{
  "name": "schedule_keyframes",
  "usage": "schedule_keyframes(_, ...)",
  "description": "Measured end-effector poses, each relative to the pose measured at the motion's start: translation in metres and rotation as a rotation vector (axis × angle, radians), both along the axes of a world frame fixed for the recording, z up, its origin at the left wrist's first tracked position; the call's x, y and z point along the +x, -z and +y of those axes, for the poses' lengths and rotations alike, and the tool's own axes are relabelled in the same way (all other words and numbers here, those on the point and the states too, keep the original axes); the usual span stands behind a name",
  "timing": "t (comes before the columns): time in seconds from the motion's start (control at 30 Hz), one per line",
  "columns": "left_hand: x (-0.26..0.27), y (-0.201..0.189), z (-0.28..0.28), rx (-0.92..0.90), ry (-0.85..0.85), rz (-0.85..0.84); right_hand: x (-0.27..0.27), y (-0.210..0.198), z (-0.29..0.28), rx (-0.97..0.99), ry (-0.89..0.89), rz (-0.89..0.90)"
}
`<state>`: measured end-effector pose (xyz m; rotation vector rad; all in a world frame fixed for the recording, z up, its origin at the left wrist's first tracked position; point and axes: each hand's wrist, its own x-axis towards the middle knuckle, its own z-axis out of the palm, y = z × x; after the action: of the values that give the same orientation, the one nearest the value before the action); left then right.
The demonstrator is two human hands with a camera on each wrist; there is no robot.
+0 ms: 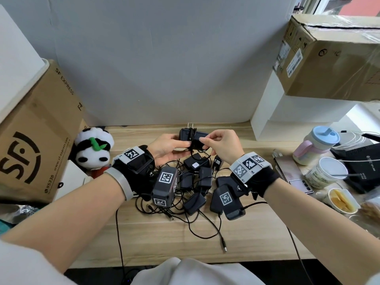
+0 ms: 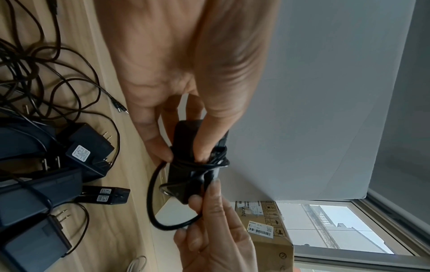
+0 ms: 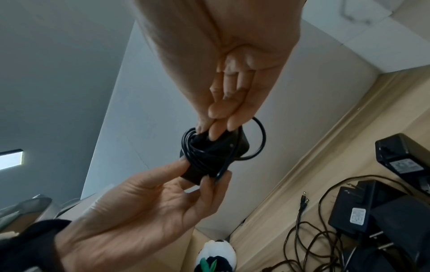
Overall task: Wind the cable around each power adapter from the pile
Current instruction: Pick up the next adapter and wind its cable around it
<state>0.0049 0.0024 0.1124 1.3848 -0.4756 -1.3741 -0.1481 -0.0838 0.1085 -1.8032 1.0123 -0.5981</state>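
A black power adapter (image 1: 186,135) is held in the air above the pile, its prongs pointing away from me. My left hand (image 1: 184,148) grips its left end between thumb and fingers. Several turns of its cable (image 2: 209,162) circle its middle. My right hand (image 1: 207,142) pinches the cable against the adapter's right end. In the left wrist view, a loose loop of cable (image 2: 152,202) hangs from the adapter (image 2: 184,184) to the right hand (image 2: 209,230). The right wrist view shows the same loop (image 3: 261,139) beside the adapter (image 3: 209,158). The pile of black adapters (image 1: 197,177) with tangled cables lies on the wooden table (image 1: 156,239) under my wrists.
An SF Express cardboard box (image 1: 30,140) and a panda plush (image 1: 93,149) stand at the left. At the right are a pastel lidded cup (image 1: 316,144), a paper cup (image 1: 327,173), a phone (image 1: 296,177), a black router (image 1: 362,161) and a snack bowl (image 1: 341,200).
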Motion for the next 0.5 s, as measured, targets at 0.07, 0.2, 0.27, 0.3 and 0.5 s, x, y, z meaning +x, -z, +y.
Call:
schedule_keyframes(0.07,0.001,-0.003,0.0,0.007,0.035,-0.004,-0.001,0.0,0.001,-0.017,0.007,0.022)
schedule_keyframes(0.2,0.002,-0.009,-0.001,0.031,0.064,-0.02,0.003,-0.002,0.003,-0.18,0.019,0.122)
schedule_keyframes(0.27,0.002,-0.011,-0.001,0.036,0.056,-0.027,0.005,-0.003,0.006,-0.226,-0.007,0.166)
schedule_keyframes(0.3,0.002,-0.011,-0.002,0.038,0.057,-0.035,0.006,-0.003,0.006,-0.219,-0.033,0.176)
schedule_keyframes(0.5,0.001,-0.017,-0.005,0.048,0.069,-0.121,0.005,-0.001,0.005,-0.042,-0.013,0.018)
